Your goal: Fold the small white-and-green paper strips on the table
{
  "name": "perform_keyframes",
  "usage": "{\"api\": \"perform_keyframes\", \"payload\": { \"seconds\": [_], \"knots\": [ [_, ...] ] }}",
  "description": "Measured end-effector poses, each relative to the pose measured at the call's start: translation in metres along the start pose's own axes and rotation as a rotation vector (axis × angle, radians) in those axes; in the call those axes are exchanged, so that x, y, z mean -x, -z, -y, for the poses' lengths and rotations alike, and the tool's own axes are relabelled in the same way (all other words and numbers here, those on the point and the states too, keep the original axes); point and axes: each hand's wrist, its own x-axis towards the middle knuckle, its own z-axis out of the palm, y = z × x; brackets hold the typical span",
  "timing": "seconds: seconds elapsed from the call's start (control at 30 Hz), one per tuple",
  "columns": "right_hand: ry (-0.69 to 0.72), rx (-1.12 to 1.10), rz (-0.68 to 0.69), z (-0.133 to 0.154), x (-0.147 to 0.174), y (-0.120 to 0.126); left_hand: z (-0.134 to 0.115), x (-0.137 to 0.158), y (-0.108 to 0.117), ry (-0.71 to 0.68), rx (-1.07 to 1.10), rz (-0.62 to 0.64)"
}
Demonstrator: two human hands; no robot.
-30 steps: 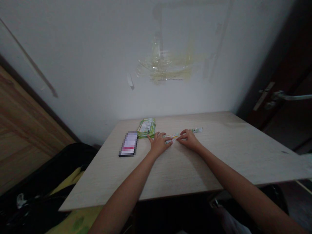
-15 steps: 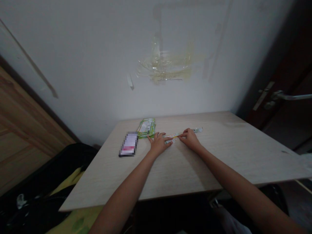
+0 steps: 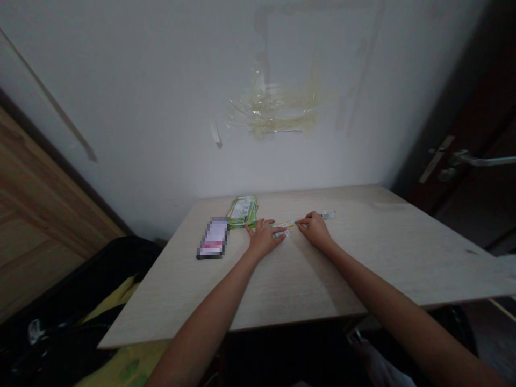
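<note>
On the table, my left hand [image 3: 264, 236] lies with fingers spread. Its index finger and thumb press on a narrow, flat packet strip [image 3: 289, 224] with white, green and yellow print. At the strip's right end, my right hand [image 3: 316, 231] has thumb and fingertips pinched together. Whether the strip's edge or a small bit is between them is too small to make out. A small clear-and-green wrapper piece [image 3: 328, 214] lies just beyond my right hand. Close to the left fingers is a stack of green and white packets [image 3: 243, 209].
A phone [image 3: 213, 238] with a blurred screen lies left of the stack. The pale wooden table [image 3: 282, 290] meets a wall [image 3: 161, 107] with old tape on it. A dark door with a metal handle [image 3: 484, 159] stands right; dark and yellow fabric [image 3: 121, 365] is lower left.
My right fingertips have shifted very slightly up, and more of the strip's yellow end shows. My left hand stays in place.
</note>
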Motion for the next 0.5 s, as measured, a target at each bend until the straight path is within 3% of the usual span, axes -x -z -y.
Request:
{"api": "perform_keyframes", "payload": {
  "seconds": [0.27,0.5],
  "knots": [
    [0.053,-0.01,0.031,0.0021,0.0056,0.0037,0.0005,0.0008,-0.0001,-0.018,0.001,0.021],
    [0.299,-0.11,0.078,0.0043,0.0041,0.004,0.0002,0.0016,0.002,-0.061,0.02,0.03]
  ]
}}
